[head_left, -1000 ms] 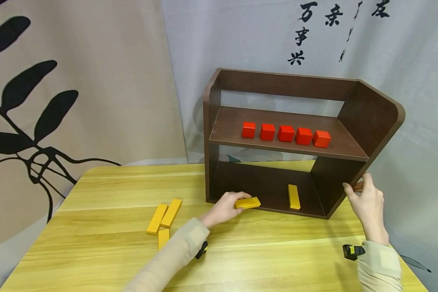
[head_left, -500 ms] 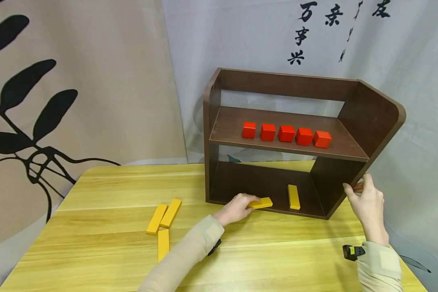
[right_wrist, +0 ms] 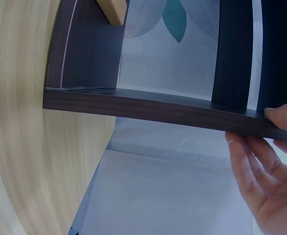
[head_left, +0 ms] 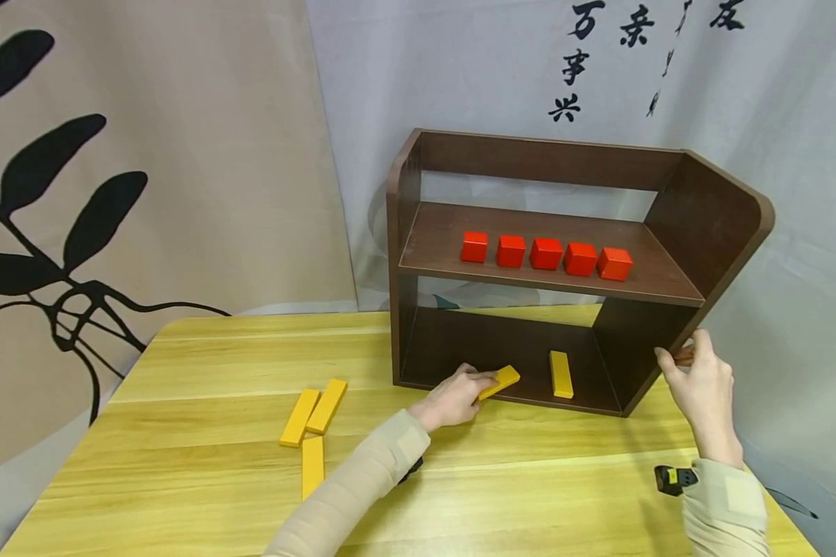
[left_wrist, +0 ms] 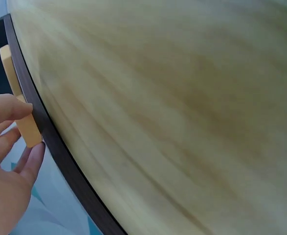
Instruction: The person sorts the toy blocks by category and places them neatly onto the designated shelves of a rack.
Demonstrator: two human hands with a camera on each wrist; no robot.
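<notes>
My left hand [head_left: 454, 398] pinches a yellow block [head_left: 505, 380] between thumb and fingers at the front edge of the lower shelf. In the left wrist view that block [left_wrist: 29, 128] lies close over the dark board edge. To its right, a second yellow block [head_left: 560, 374] rests on the lower shelf. My right hand [head_left: 700, 398] grips the front edge of the right side panel of the dark brown shelf unit [head_left: 553, 290]. The right wrist view shows the thumb on the inner face of the panel [right_wrist: 167, 113] and the fingers on the outer face.
A row of several red cubes [head_left: 546, 254] stands on the upper shelf. Three more yellow blocks [head_left: 313, 467] lie on the wooden table [head_left: 202, 410] at the left. Printed curtains [head_left: 251, 155] hang behind the table.
My left hand has moved right along the lower shelf with the yellow block, then turned it so its far end points more toward the back. My right hand has stayed in place.
</notes>
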